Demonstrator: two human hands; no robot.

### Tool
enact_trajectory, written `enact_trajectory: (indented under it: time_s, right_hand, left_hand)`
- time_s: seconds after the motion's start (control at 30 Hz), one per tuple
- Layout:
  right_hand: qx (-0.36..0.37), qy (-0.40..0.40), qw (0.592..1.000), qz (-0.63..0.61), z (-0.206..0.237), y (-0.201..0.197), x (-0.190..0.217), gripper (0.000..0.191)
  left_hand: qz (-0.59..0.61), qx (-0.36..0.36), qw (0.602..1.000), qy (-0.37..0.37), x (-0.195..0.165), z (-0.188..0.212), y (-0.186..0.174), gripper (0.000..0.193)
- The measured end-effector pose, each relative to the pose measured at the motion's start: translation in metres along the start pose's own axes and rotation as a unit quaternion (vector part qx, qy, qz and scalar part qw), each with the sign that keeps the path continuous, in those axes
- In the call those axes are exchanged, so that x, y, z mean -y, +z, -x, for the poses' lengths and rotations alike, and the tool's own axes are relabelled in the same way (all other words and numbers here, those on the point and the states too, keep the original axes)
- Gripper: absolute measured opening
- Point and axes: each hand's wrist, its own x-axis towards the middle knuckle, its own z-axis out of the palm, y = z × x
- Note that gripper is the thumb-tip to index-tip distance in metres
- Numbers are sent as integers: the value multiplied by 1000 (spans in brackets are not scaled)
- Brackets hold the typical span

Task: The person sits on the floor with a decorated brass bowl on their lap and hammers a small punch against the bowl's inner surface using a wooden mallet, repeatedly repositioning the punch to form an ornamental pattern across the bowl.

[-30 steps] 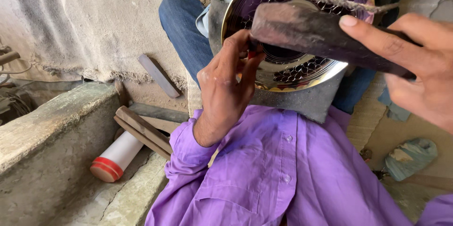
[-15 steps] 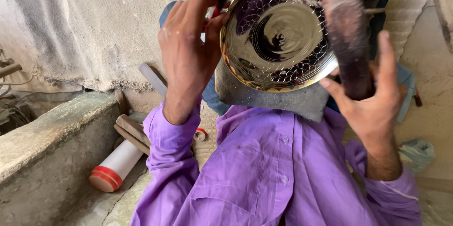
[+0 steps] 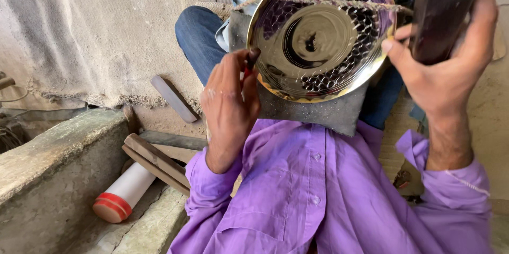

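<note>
left hand [image 3: 229,106]: fingers clamped on 1 small dark punch [image 3: 251,59], tip set at left rim of metal plate [image 3: 318,31] | plate: propped on grey pad [image 3: 318,113] on lap | right hand [image 3: 450,68]: fingers clamped on dark mallet [image 3: 442,10], held upright just right of plate

Your left hand [image 3: 229,106]: raised, back toward you, fingers pinched closed, purple sleeve at wrist. Your right hand [image 3: 448,68]: raised higher, fingers wrapped in a firm grip, forearm upright.
</note>
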Motion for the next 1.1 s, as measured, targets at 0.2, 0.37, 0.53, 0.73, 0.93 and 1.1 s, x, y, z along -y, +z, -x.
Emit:
enact_trajectory:
  time_s: [0.2,0.37,0.53,0.73,0.93,1.1]
  right_hand:
    - [-4,-34,999,27,-2,3,-5,83]
    - [-15,52,998,-13,31,25,12,88]
    - [-12,58,997,-44,31,24,13,88]
    - [13,-16,999,-41,-7,-1,-8,83]
    - [-19,0,998,-62,-8,0,-23,71]
    - [-121,16,990,-76,17,29,-23,70]
  left_hand:
    - [57,48,995,-61,9,-16,-9,30]
    - [-40,-14,997,67,13,-43,-11,32]
    - [-65,-12,996,60,10,-34,-8,28]
    - [13,19,1000,-19,-1,0,0,30]
    - [16,-37,999,-25,-3,9,-4,24]
    - [288,-27,957,-4,-8,8,11,24]
